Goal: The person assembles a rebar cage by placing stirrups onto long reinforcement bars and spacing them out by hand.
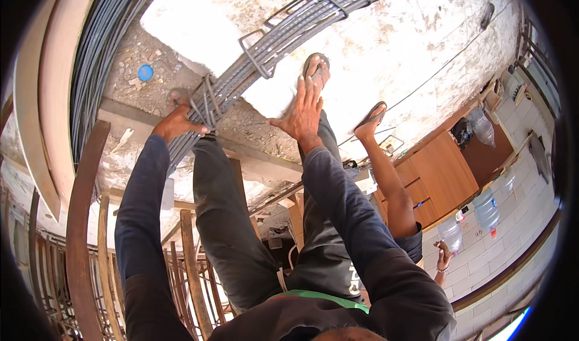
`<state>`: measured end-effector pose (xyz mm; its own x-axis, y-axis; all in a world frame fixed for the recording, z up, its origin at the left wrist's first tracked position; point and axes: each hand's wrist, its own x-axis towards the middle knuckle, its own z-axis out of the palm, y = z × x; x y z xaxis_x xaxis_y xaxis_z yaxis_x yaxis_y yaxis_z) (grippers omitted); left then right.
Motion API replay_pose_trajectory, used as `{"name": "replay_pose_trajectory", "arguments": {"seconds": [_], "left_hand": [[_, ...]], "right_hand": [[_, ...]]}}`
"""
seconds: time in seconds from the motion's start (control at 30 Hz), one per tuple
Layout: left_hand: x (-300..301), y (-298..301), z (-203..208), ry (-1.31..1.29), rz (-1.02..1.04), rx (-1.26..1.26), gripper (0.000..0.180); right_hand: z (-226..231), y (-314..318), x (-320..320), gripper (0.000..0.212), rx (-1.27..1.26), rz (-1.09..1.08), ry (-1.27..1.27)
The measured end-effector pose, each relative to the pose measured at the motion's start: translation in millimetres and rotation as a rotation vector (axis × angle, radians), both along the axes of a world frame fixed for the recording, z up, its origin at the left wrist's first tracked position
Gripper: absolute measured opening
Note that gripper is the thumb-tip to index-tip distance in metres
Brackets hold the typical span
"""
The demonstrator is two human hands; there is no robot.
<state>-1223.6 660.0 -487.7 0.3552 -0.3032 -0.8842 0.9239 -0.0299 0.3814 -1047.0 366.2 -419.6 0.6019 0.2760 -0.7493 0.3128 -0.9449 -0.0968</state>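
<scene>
A long bundle of ribbed steel rebar (pixel 289 38) runs from the lower left up to the top right, with bent wire stirrups around it. At its near end, several stirrups (pixel 208 103) are bunched together. My left hand (pixel 176 124) is closed on this bunch, thumb stretched along the near side and the other fingers partly hidden. To the right of the bundle, my right hand (pixel 303 113) is open with fingers spread, holding nothing, just short of my sandalled right foot (pixel 316 69).
Thin rods (pixel 102 57) curve along the left beside a pale board (pixel 57 94). A blue round lid (pixel 145 72) lies on rubble. Another person's bare leg (pixel 392 187) stands at right, near a wooden cabinet (pixel 446 169) and plastic bottles (pixel 485 208). Wooden poles (pixel 87 220) rise at lower left.
</scene>
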Motion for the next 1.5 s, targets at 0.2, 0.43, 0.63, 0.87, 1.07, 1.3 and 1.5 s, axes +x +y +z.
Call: {"name": "replay_pose_trajectory", "arguments": {"seconds": [0.2, 0.43, 0.63, 0.87, 1.07, 1.3, 1.5], "left_hand": [[-11.5, -5.1, -9.4, 0.115, 0.156, -0.071, 0.072], [-3.4, -4.3, -5.1, 0.052, -0.025, 0.046, 0.075], [-4.8, -0.6, -0.2, 0.098, 0.054, -0.007, 0.075], [0.9, -0.1, 2.5, 0.079, 0.072, -0.034, 0.08], [3.0, -0.4, 6.2, 0.072, 0.144, -0.046, 0.075], [-3.4, -0.2, -1.8, 0.165, -0.063, 0.035, 0.076], [-7.7, -2.4, -5.3, 0.125, -0.105, 0.08, 0.075]], "right_hand": [[-0.2, 17.5, 12.8, 0.138, 0.04, 0.158, 0.153], [-0.1, 26.9, 2.8, 0.125, -0.063, 0.101, 0.133], [-2.2, 24.0, -0.3, 0.115, -0.003, 0.066, 0.105], [1.5, 23.2, 5.2, 0.115, 0.053, 0.082, 0.125], [-3.8, 16.3, 10.8, 0.113, 0.088, 0.071, 0.144], [-3.1, 18.4, 4.0, 0.107, 0.114, 0.133, 0.023], [-5.9, 16.7, 15.6, 0.114, 0.075, 0.153, 0.078]]}}
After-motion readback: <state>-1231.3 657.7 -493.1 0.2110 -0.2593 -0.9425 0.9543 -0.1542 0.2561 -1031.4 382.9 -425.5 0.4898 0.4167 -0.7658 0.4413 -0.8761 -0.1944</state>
